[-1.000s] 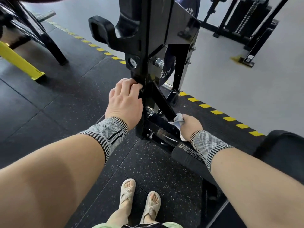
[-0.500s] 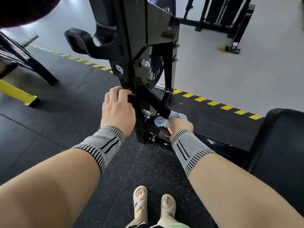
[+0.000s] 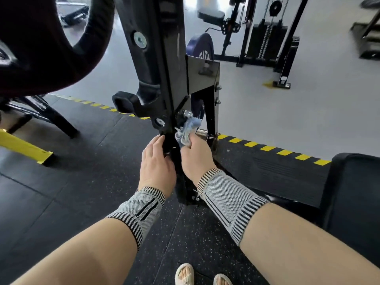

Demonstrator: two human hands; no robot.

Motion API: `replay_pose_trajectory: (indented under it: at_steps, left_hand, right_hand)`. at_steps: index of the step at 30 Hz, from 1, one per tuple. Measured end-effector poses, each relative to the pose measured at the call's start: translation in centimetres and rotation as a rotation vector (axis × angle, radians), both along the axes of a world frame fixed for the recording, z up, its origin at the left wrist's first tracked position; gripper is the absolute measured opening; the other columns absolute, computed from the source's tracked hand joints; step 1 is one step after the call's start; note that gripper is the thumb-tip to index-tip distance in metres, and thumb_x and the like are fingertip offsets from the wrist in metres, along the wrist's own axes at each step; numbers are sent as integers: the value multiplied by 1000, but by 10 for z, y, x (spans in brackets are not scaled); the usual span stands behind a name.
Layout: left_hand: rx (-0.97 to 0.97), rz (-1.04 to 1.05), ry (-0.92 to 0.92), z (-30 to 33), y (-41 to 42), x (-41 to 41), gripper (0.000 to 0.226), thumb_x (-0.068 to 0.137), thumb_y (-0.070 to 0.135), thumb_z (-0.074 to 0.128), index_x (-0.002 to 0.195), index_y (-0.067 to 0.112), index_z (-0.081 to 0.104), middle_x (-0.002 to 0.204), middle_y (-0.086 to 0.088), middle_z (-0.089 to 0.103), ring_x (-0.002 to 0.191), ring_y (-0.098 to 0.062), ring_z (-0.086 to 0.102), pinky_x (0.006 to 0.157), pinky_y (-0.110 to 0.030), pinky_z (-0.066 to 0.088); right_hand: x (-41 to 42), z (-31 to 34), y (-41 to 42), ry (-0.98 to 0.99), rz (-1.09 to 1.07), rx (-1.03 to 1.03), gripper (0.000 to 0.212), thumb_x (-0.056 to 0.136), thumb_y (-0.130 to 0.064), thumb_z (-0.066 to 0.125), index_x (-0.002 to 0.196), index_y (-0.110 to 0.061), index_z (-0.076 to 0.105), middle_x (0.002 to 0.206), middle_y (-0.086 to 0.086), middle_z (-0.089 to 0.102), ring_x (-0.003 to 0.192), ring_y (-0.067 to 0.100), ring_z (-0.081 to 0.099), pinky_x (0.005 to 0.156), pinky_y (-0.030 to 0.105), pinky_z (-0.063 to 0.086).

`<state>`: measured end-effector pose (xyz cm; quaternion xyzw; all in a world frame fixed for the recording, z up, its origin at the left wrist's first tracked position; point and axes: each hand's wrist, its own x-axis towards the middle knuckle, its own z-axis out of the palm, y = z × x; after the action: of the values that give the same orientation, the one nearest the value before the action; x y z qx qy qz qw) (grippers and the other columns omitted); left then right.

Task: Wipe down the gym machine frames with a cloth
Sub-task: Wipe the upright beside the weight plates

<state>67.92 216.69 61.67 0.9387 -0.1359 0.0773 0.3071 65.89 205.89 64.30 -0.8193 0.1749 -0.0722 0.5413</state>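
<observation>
Crumpled cloth on black machine frame.
Blue-white cloth (image 3: pixel 188 130), bunched, pressed against glossy black upright frame (image 3: pixel 162 64), just right of its lower bolt joint, near base.

Left hand (image 3: pixel 157 163) seemingly flat, extended; right hand (image 3: pixel 195 159) fingers curled.
</observation>
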Motion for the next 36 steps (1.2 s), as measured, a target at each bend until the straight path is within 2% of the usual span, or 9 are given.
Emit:
replay_pose_trajectory:
  at_steps: [5,11,15,20,25,28,31,33,36]
  left_hand:
    - [-15,-31,10,2,0,0,58,92,3,46,148,7,29,154,-4,27,139,-20,24,112,-20,13]
    - [-90,-28,48,3,1,1,56,92,2,46,146,8,31,153,-3,31,138,-19,27,108,-14,13]
    - [-185,9,111,5,2,4,54,93,2,44,145,11,34,149,-4,38,137,-19,32,113,-27,25]
    - [-229,19,200,9,5,4,60,91,3,48,147,18,32,145,-3,43,135,-17,35,111,-33,32]
    - [-284,-12,275,16,10,0,65,89,-2,44,149,21,30,147,-2,40,136,-14,34,106,-20,26]
    - [-344,-12,245,24,14,2,60,93,4,45,148,21,30,148,2,39,137,-14,34,108,-20,25]
    - [-438,-18,179,49,10,4,52,96,13,49,146,17,33,144,4,42,134,-13,37,101,-16,24]
    - [-519,-27,135,68,4,7,38,96,17,51,133,18,43,126,5,53,117,-16,48,89,-17,30]
    - [-594,-6,126,91,2,8,25,92,19,56,111,30,43,101,4,59,90,-18,56,75,-23,35]
  right_hand:
    - [20,4,-13,18,-71,-125,20,96,-2,34,100,-13,51,74,-8,44,70,11,47,57,7,33]
    - [13,1,-4,53,-116,-223,17,94,-4,41,81,-15,46,74,0,48,71,18,48,63,20,29]
    - [-2,-8,6,29,-135,-252,10,90,-10,50,81,-12,54,81,2,55,81,24,52,67,29,34]
    - [15,6,20,92,-353,118,25,78,-35,74,91,-15,67,86,0,69,81,18,66,76,39,57]
    - [12,23,14,41,-460,653,15,74,-6,77,77,-8,62,76,13,68,72,27,69,68,42,60]
    - [14,39,1,-119,-610,519,11,71,-11,73,76,-16,64,76,9,69,76,30,69,73,49,59]
    - [22,68,1,-235,-458,356,9,73,-14,66,72,-6,63,63,4,59,60,24,58,59,39,51]
    - [23,76,8,-245,-342,290,18,77,-22,62,67,-7,59,54,2,48,53,18,45,53,34,38]
    - [21,73,5,-183,-308,152,27,86,-23,61,60,-15,62,48,-6,50,51,13,46,53,27,39]
